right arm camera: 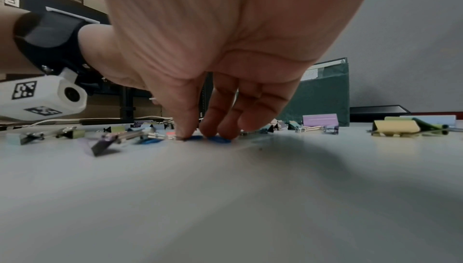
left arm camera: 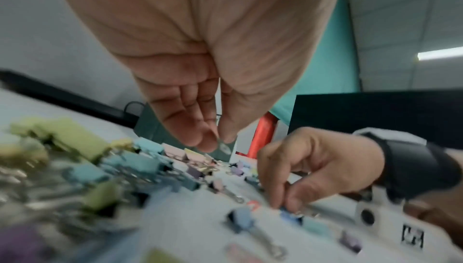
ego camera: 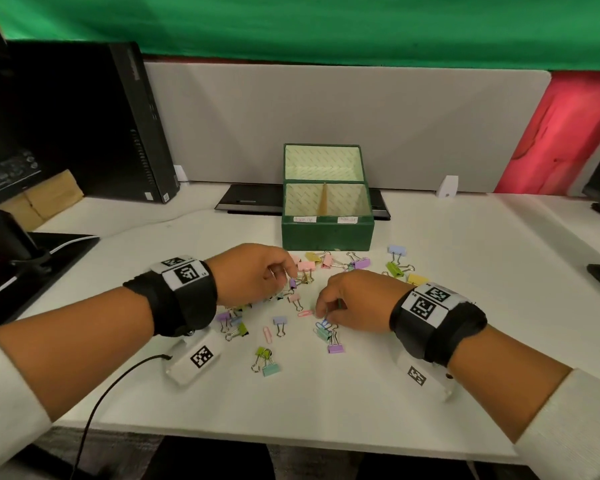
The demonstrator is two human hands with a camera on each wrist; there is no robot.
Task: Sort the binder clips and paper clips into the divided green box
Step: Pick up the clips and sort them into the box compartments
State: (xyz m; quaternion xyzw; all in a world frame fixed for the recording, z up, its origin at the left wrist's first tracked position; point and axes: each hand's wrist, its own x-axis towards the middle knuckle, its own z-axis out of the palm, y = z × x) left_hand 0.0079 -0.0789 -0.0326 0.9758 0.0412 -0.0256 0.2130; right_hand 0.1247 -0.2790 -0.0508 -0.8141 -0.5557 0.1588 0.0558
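The green box (ego camera: 327, 234) stands open at the table's middle back, its two compartments split by a divider. Pastel binder clips and a few paper clips lie scattered in front of it. My right hand (ego camera: 321, 315) is down on the table, thumb and fingers pinching a blue paper clip (right arm camera: 195, 138) that lies flat on the surface. My left hand (ego camera: 284, 275) hovers over a purple binder clip (ego camera: 293, 282), fingertips pinched together (left arm camera: 220, 142). A thin wire shows between them, but I cannot tell what it is.
A pink paper clip (ego camera: 305, 313) lies between my hands, another (ego camera: 267, 335) nearer me. A black computer tower (ego camera: 136, 133) stands at back left, a flat black device (ego camera: 250, 199) behind the box. A cable (ego camera: 94, 407) trails off the front edge.
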